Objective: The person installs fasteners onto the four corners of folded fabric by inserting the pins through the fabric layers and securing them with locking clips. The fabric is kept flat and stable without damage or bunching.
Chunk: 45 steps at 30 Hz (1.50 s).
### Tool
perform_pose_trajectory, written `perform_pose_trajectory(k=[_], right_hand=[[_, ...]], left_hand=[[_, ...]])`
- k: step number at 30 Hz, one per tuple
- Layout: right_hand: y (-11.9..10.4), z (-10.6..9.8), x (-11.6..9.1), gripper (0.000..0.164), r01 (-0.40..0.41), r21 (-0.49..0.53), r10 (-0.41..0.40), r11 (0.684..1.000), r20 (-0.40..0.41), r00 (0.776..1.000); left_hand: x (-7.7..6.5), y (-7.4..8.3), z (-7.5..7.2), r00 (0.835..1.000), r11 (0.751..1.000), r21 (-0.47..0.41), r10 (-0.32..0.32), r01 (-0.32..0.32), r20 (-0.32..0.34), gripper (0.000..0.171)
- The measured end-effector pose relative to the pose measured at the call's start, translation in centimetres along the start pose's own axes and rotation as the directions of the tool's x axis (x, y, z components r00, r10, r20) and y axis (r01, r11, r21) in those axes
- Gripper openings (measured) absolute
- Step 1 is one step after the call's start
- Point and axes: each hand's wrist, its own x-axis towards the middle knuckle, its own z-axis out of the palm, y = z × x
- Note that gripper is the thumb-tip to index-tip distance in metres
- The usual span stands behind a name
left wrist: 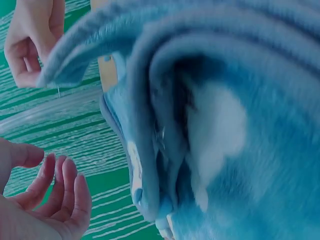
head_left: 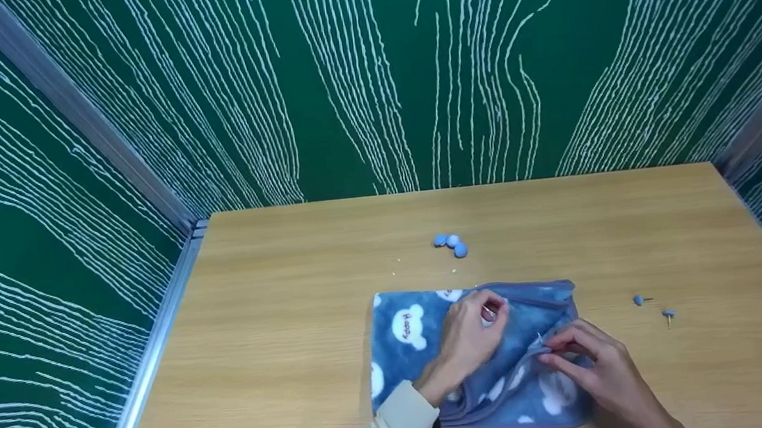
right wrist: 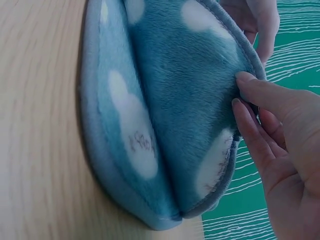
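Observation:
A blue fleece cloth with white bear prints lies folded on the table, its layers parted at the right. My right hand pinches the cloth's grey edge between thumb and fingers. Beside those fingertips a thin metal pin pokes out of the edge; its head is hidden. Over the middle of the cloth is my left hand. The left wrist view shows that hand's fingers loosely bent, thumb and fingertips apart, nothing between them. In the right wrist view the raised cloth layer bulges away from the lower one.
Two blue-headed pins lie on the table to the right of the cloth. Several small blue rounded caps sit together behind it, with tiny pale bits nearby. Green panels with white lines stand behind and at the sides.

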Motion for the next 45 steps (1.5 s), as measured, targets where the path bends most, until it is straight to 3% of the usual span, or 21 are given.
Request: perform_pose_trajectory(k=[7, 14, 22, 25, 31, 39, 45], right_hand=[[-0.2, -0.1, 0.0, 0.027, -0.073, -0.008, 0.073, 0.997, -0.004, 0.997], [-0.3, -0.2, -0.1, 0.028, -0.123, 0.004, 0.123, 0.992, 0.001, 0.992], [0.0, -0.2, -0.4, 0.029, -0.092, -0.006, 0.092, 0.996, -0.001, 0.996], [0.2, -0.1, -0.5, 0.03, -0.029, -0.006, 0.029, 1.0, -0.019, 0.999], [-1.6, -0.2, -0.3, 0.029, -0.091, 0.001, 0.091, 0.996, -0.027, 0.995], [-0.1, -0.3, -0.8, 0.025, -0.184, -0.008, 0.184, 0.983, 0.017, 0.983], [-0.2, -0.6, -0.7, 0.018, -0.158, -0.016, 0.159, 0.987, 0.056, 0.986]], left_hand=[[1.6, -0.5, -0.3, 0.999, 0.999, 0.022, -0.028, 0.028, -0.02, 0.006], [3.0, -1.1, -0.7, 0.995, 0.994, 0.051, -0.095, 0.096, -0.02, 0.006], [4.4, -2.2, -0.7, 0.988, 0.984, 0.102, -0.144, 0.148, -0.049, 0.01], [5.2, -2.6, -0.8, 0.985, 0.976, 0.138, -0.164, 0.17, -0.059, 0.011], [6.4, -3.5, -1.0, 0.978, 0.966, 0.164, -0.187, 0.2, -0.089, 0.011], [7.6, -4.5, -0.8, 0.975, 0.955, 0.204, -0.2, 0.216, -0.096, 0.012], [8.4, -5.6, -0.7, 0.972, 0.941, 0.248, -0.217, 0.232, -0.09, 0.014]])
